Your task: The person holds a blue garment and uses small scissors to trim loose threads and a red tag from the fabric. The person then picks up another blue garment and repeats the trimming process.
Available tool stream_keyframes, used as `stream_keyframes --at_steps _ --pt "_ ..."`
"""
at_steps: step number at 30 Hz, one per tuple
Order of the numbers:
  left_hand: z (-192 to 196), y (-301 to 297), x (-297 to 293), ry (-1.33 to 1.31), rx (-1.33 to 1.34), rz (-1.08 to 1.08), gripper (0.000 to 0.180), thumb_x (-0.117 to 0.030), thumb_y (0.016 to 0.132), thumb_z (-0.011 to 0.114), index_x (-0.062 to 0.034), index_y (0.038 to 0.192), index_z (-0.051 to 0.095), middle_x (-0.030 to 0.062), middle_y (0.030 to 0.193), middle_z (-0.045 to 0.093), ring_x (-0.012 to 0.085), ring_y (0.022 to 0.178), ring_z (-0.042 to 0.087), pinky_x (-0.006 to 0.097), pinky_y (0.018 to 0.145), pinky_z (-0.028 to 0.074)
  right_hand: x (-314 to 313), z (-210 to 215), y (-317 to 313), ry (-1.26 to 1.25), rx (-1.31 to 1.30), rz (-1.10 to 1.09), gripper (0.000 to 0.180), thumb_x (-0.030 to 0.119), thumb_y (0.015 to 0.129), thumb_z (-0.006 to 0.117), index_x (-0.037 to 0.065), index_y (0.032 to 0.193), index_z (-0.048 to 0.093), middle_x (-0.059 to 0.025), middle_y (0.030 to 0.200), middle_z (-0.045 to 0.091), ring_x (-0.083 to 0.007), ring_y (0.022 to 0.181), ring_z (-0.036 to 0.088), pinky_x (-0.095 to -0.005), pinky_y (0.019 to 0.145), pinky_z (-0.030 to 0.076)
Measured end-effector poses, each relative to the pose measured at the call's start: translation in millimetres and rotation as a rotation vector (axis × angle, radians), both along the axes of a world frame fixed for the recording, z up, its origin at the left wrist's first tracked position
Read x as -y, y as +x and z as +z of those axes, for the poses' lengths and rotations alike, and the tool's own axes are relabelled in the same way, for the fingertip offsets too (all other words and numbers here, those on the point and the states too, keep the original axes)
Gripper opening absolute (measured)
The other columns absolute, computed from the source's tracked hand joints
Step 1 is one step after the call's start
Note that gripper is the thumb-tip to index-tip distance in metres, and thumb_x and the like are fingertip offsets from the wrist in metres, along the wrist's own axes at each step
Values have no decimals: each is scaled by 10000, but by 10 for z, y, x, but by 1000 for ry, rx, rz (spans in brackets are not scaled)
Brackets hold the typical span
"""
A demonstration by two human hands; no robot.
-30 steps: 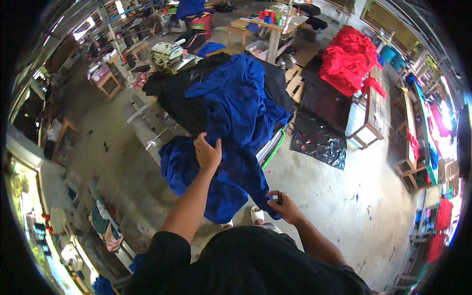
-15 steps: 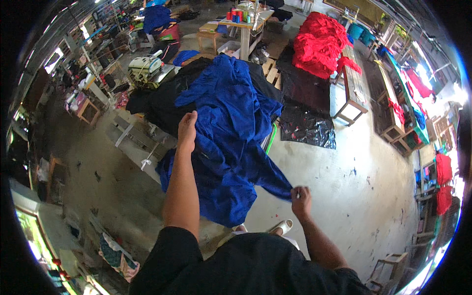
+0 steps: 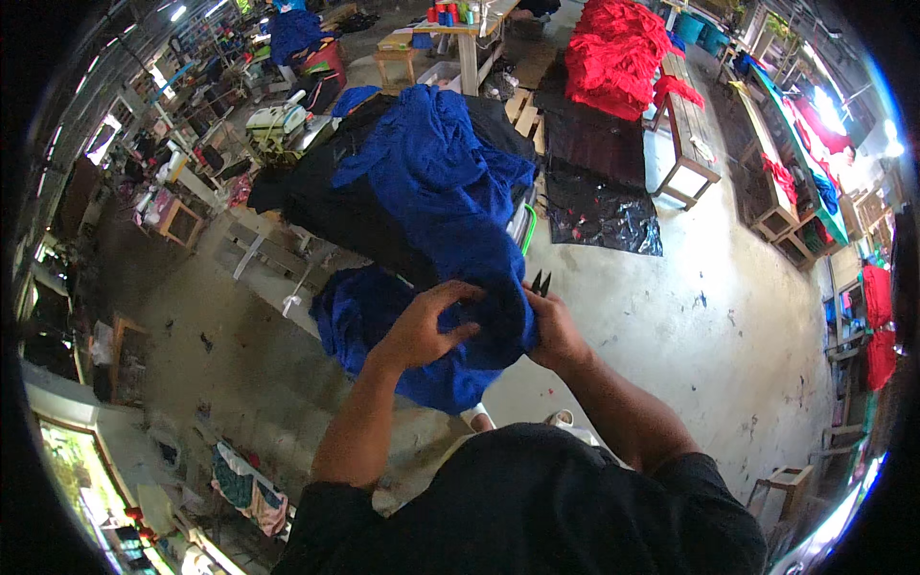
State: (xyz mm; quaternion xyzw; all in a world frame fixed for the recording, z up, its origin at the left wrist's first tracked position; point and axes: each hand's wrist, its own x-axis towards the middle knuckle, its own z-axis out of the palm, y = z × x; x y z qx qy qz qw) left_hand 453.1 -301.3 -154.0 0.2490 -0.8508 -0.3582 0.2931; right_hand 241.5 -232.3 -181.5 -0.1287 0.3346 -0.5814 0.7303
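A blue garment (image 3: 436, 225) spreads from a heap of black cloth toward my body, its near end hanging low. My left hand (image 3: 422, 326) reaches over its near part, thumb and fingers apart, with blue fabric visible between them. On the other side, my right hand (image 3: 558, 331) is closed at the garment's right edge. Two dark pointed blades of thread snips (image 3: 541, 284) stick up from that hand; their handles are hidden in it. Between the hands the fabric is bunched into a dark fold. Black cloth (image 3: 326, 187) lies under the garment's far part.
Beyond the cloth on the left stands a sewing machine (image 3: 278, 123). A wooden table (image 3: 467, 48) with thread spools is at the back. Red fabric (image 3: 618, 57) is piled on the far right, near a wooden bench (image 3: 685, 144). A black plastic sheet (image 3: 604, 206) covers some floor.
My right hand has come in from the lower right to the garment's edge, and the snips' blades now show. My left hand has moved down and right. The stretched-out blue part is now bunched between them.
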Motion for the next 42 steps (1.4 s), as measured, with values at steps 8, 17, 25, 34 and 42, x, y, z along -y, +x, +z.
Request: stream_keyframes --at_steps 8,17,25,34,42 --pt "271 -789 -1112 -231 510 139 414 -364 861 731 -39 1109 670 142 1157 652 282 1112 615 504 1052 315 -731 808 -893 -135 -38 92 354 231 1036 502 10 1309 548 -130 1176 672 -199 1030 681 -349 930 555" --pt "609 -1769 -1997 177 67 -17 532 -431 910 692 -45 1259 578 179 1265 580 320 1139 602 471 1036 388 -1351 998 -1983 -87 231 165 309 284 1027 524 28 1173 620 -136 1009 709 -229 833 707 -382 766 601" --pt "420 -2671 -2266 17 -271 375 449 -256 946 657 11 1277 514 199 1221 535 331 1097 552 432 963 432 -1730 1131 -2435 -73 -160 202 329 280 966 655 -34 1067 649 -109 907 701 -182 711 688 -309 616 567" --pt "528 -3040 -2147 -530 -124 244 285 -149 812 713 -31 1067 667 149 1138 622 328 1046 583 485 917 439 -2052 1386 -2726 -104 -234 167 313 266 933 706 -19 1047 648 -88 841 686 -140 615 653 -286 526 542" --pt "991 -2566 -2047 -220 46 -148 167 -164 855 717 -6 903 694 135 926 681 286 887 615 440 863 452 -1886 1421 -3400 -243 -1077 -56 273 239 899 731 22 1046 655 -86 907 715 -176 805 689 -316 720 551"
